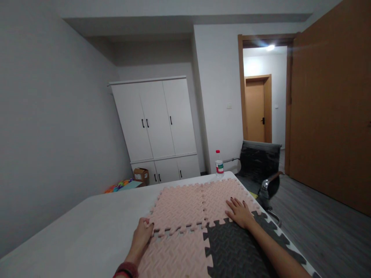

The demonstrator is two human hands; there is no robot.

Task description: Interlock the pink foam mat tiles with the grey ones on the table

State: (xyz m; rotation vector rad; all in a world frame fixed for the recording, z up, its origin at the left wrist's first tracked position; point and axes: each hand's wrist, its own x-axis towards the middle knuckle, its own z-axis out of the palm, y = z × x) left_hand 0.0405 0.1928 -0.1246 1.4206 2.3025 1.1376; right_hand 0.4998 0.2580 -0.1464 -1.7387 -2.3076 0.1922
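Interlocking foam floor tiles lie together on a white table. My left hand (pixel 142 236) is closed on the left near corner of the far-left pink foam tile (pixel 179 204), its thumb on the seam. Gaps show along that seam, between this tile and the near pink foam tile (pixel 179 255). My right hand (pixel 240 213) rests flat, fingers spread, on the far-right pink foam tile (pixel 218 195). Under my right forearm is a dark grey foam tile (pixel 232 251), its teeth meeting the near pink tile's right edge. The near tiles run out of view at the bottom.
The white table (pixel 87 231) extends to the left. A red-capped bottle (pixel 219 166) stands at its far edge. Beyond the right corner is a black office chair (pixel 257 166). A cardboard box (pixel 141 175) and colourful items (pixel 120 186) sit behind, before a white cabinet (pixel 156 123).
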